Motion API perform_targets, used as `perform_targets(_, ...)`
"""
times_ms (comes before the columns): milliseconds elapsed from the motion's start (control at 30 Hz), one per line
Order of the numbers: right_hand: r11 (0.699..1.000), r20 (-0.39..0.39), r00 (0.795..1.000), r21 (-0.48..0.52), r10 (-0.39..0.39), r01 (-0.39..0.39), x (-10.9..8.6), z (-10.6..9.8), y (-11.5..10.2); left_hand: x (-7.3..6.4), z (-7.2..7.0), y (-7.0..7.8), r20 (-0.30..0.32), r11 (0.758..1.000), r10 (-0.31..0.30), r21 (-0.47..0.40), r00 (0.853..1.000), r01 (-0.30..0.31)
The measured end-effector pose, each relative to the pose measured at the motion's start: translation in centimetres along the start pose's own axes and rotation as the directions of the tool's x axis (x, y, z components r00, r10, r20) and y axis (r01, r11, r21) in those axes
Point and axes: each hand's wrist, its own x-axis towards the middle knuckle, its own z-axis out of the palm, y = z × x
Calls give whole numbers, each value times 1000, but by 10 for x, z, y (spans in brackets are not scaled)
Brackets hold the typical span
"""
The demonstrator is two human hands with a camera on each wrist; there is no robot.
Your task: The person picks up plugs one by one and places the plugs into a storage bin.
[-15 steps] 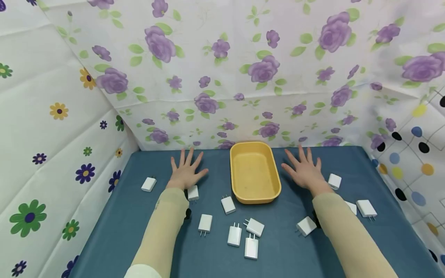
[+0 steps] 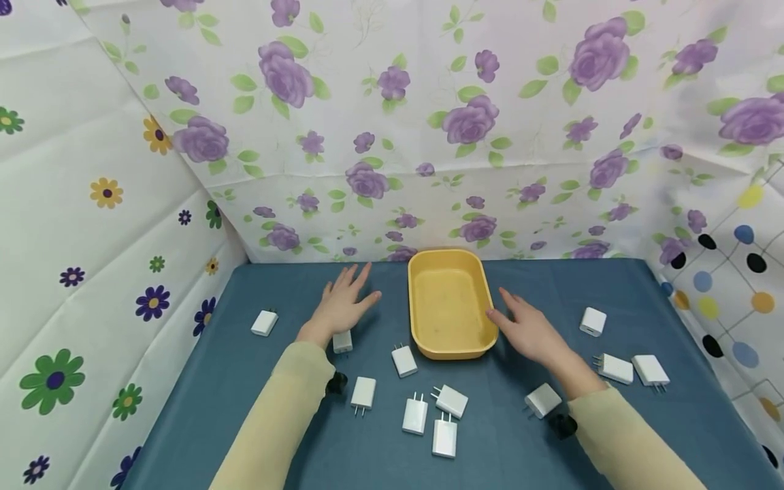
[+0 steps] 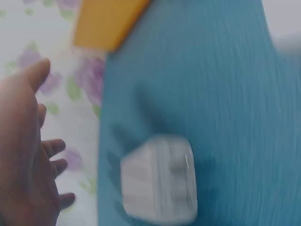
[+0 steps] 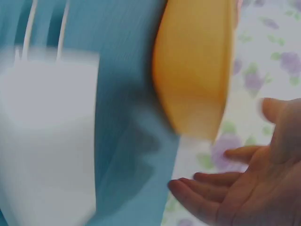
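A yellow rectangular tray (image 2: pixel 452 353) stands near the back of the blue table. My left hand (image 2: pixel 339 309) hovers to its left with fingers extended, holding nothing. Under that wrist, partly hidden, lies a white plug charger (image 2: pixel 343 341), blurred in the left wrist view. Just right of the tray is my right hand (image 2: pixel 531 332), its palm facing inward and its fingers loosely extended. In the right wrist view a gap shows between this hand's thumb and the tray (image 4: pixel 195 70). Below the right forearm sits another white charger (image 2: pixel 542 400).
Several more white chargers lie scattered: one at far left (image 2: pixel 265 322), a cluster in front of the tray with one charger (image 2: pixel 444 437) nearest me, and a few at right, including an upright one (image 2: pixel 593 321). Patterned cloth walls (image 2: pixel 367 136) border the back and sides.
Both hands have come off their flat, spread pose on the table and turned inward. The left hand shifted right, the right hand shifted left and nearer me, beside the tray.
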Motion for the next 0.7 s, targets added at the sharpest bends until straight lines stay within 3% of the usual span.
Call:
perform_targets(233, 998, -23, 998, -20, 59, -59, -18, 26, -11, -9, 1, 30, -66, 982, -25, -187, 997, 12)
perform_targets(400, 999, -51, 998, 8, 48, -48, -19, 33, -10, -14, 7, 46, -117, 957, -11, -289, 993, -23)
perform_targets(600, 999, -82, 997, 45, -17, 20, -11, 31, -3, -15, 21, 57, -182, 930, -16, -364, 983, -53)
perform_targets(700, 996, -113, 994, 87, -15, 25, 1, 28, 2, -11, 27, 60, -241, 913, -17, -400, 970, -83)
